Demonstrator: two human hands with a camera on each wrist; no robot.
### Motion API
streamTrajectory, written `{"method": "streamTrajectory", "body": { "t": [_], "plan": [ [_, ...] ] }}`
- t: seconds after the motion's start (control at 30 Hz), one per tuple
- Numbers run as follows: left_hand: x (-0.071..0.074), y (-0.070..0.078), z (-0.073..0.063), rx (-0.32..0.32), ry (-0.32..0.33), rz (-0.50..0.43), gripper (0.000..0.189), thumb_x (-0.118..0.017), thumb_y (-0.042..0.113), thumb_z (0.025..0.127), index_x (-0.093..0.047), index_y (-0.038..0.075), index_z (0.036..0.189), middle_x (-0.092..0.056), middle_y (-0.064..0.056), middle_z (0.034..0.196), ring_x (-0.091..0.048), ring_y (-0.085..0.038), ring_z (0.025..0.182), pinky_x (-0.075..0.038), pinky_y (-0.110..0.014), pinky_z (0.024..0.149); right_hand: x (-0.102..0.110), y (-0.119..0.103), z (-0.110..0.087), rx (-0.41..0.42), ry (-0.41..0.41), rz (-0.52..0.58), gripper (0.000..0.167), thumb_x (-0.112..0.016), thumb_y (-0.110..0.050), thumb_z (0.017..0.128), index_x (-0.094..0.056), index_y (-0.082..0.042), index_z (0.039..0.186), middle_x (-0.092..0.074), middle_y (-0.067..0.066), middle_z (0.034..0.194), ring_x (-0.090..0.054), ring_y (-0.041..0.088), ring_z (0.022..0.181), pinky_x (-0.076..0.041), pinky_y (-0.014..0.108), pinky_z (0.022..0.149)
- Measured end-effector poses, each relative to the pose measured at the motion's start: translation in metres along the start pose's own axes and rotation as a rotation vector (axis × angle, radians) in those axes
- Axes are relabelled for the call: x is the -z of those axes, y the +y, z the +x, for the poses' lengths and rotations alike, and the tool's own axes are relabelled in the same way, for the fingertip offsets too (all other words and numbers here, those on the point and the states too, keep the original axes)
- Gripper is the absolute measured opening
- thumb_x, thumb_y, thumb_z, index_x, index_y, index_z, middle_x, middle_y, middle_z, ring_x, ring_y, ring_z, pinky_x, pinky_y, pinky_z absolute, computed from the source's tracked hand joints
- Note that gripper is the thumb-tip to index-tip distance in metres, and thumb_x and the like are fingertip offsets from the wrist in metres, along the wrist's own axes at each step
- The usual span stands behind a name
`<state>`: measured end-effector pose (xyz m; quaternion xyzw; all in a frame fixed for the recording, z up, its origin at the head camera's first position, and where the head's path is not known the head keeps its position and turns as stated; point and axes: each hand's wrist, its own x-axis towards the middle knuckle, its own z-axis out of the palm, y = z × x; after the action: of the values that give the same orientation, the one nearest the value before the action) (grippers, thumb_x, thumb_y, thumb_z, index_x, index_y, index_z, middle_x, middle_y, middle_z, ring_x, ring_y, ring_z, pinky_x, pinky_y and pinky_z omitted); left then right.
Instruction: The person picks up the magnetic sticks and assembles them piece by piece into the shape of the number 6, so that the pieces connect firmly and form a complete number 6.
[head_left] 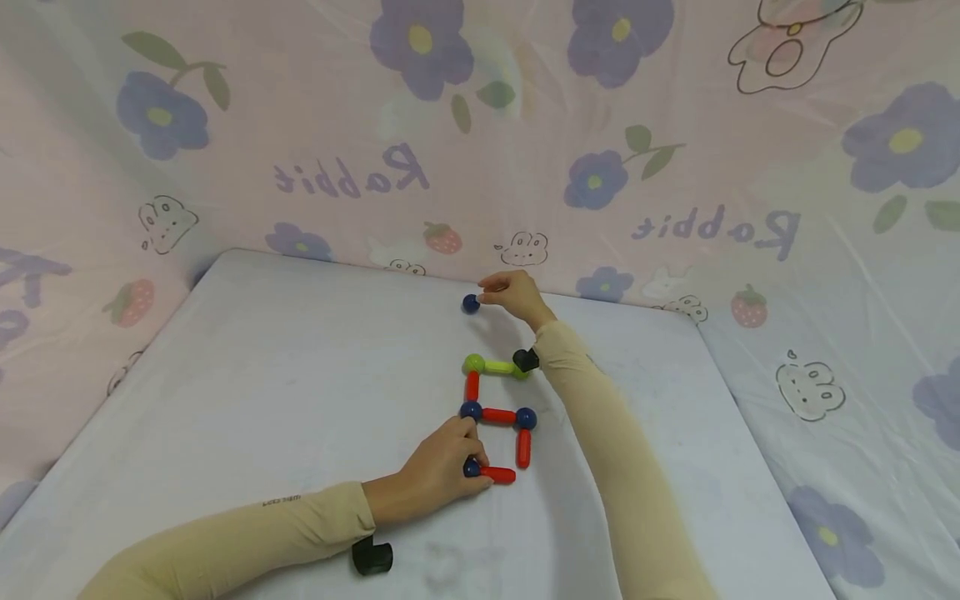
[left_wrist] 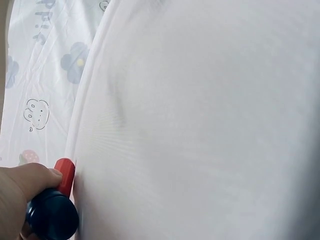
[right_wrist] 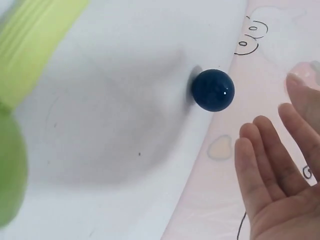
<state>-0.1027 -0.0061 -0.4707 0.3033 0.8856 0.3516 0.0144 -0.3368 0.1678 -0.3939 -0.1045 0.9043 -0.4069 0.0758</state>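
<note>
My left hand (head_left: 442,467) holds a dark blue ball (head_left: 471,468) with a red rod (head_left: 501,475) joined to it. In the left wrist view the thumb lies on the red rod (left_wrist: 66,175), beside the blue ball (left_wrist: 53,216); the other fingers are mostly hidden. My right hand (head_left: 517,298) hovers by a loose blue ball (head_left: 470,304) near the table's far edge. The right wrist view shows that ball (right_wrist: 213,90) apart from the loosely extended fingers (right_wrist: 274,150). Between the hands, a green ball (head_left: 473,363), a green rod (head_left: 497,367), red rods (head_left: 498,416) and blue balls (head_left: 527,418) form an angular figure.
A white-covered table (head_left: 315,375) carries everything. Behind it hangs a patterned curtain (head_left: 495,142) with flowers and rabbits. Black wrist devices (head_left: 372,557) sit on both sleeves; the right one partly covers a green ball at the green rod's end.
</note>
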Motion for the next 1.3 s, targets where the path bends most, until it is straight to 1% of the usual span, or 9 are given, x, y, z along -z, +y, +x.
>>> {"method": "streamTrajectory", "body": {
  "t": [0.13, 0.3, 0.4, 0.53, 0.73, 0.9, 1.13, 1.3],
  "plan": [
    [0.0, -0.001, 0.0, -0.005, 0.004, 0.001, 0.023, -0.086, 0.033, 0.075, -0.076, 0.014, 0.086, -0.051, 0.01, 0.087, -0.045, -0.002, 0.081, -0.044, -0.01, 0.064, -0.007, -0.003, 0.007, -0.046, 0.001, 0.013, 0.037, -0.076, -0.02, 0.087, -0.069, -0.008, 0.122, -0.07, 0.011, 0.121, -0.065, 0.023, 0.112, -0.052, 0.039, 0.099],
    [0.001, 0.0, 0.0, -0.007, 0.009, -0.004, 0.023, -0.087, 0.032, 0.075, -0.077, 0.014, 0.086, -0.051, 0.01, 0.087, -0.045, -0.002, 0.082, -0.044, -0.01, 0.065, -0.012, -0.007, 0.012, -0.118, 0.006, 0.032, 0.039, -0.073, -0.019, 0.089, -0.066, -0.008, 0.126, -0.066, 0.013, 0.128, -0.062, 0.028, 0.118, -0.047, 0.045, 0.107],
    [0.002, 0.001, 0.0, -0.007, 0.016, -0.006, 0.023, -0.087, 0.031, 0.075, -0.077, 0.014, 0.084, -0.051, 0.01, 0.086, -0.045, -0.002, 0.081, -0.043, -0.011, 0.064, -0.015, -0.009, 0.014, -0.134, 0.021, 0.046, 0.038, -0.072, -0.018, 0.09, -0.065, -0.008, 0.127, -0.066, 0.014, 0.129, -0.062, 0.029, 0.119, -0.046, 0.046, 0.108],
    [0.004, 0.002, 0.0, -0.01, 0.02, -0.008, 0.022, -0.087, 0.031, 0.075, -0.077, 0.014, 0.084, -0.051, 0.01, 0.086, -0.044, -0.002, 0.081, -0.042, -0.01, 0.063, -0.018, -0.007, 0.017, -0.147, 0.046, 0.065, 0.036, -0.072, -0.018, 0.09, -0.067, -0.009, 0.124, -0.066, 0.013, 0.128, -0.062, 0.028, 0.118, -0.046, 0.045, 0.108],
    [0.003, 0.002, 0.0, -0.004, 0.013, -0.018, 0.021, -0.087, 0.03, 0.075, -0.076, 0.014, 0.083, -0.051, 0.009, 0.086, -0.045, -0.002, 0.082, -0.043, -0.01, 0.063, -0.026, 0.009, 0.026, -0.187, 0.068, 0.122, 0.035, -0.076, -0.016, 0.087, -0.069, -0.01, 0.12, -0.068, 0.012, 0.125, -0.063, 0.026, 0.113, -0.049, 0.041, 0.104],
    [0.001, 0.002, 0.0, 0.004, 0.01, -0.025, 0.021, -0.088, 0.029, 0.074, -0.076, 0.014, 0.083, -0.051, 0.009, 0.086, -0.046, -0.002, 0.082, -0.045, -0.01, 0.064, -0.032, 0.017, 0.029, -0.226, 0.075, 0.135, 0.033, -0.077, -0.016, 0.085, -0.071, -0.011, 0.117, -0.069, 0.01, 0.122, -0.065, 0.024, 0.109, -0.051, 0.038, 0.1],
    [0.0, 0.0, 0.001, -0.004, 0.013, -0.017, 0.022, -0.088, 0.03, 0.074, -0.076, 0.014, 0.083, -0.051, 0.009, 0.086, -0.046, -0.002, 0.083, -0.046, -0.01, 0.064, -0.035, 0.015, 0.028, -0.274, 0.071, 0.114, 0.033, -0.077, -0.016, 0.086, -0.071, -0.013, 0.119, -0.07, 0.009, 0.123, -0.065, 0.023, 0.109, -0.051, 0.037, 0.099],
    [0.001, 0.001, 0.001, -0.007, 0.015, -0.009, 0.021, -0.088, 0.03, 0.074, -0.076, 0.014, 0.082, -0.051, 0.01, 0.086, -0.045, -0.002, 0.082, -0.044, -0.01, 0.064, -0.036, 0.013, 0.026, -0.278, 0.079, 0.118, 0.033, -0.076, -0.012, 0.086, -0.071, -0.01, 0.118, -0.071, 0.012, 0.12, -0.066, 0.021, 0.099, -0.054, 0.031, 0.088]
  ]
}}
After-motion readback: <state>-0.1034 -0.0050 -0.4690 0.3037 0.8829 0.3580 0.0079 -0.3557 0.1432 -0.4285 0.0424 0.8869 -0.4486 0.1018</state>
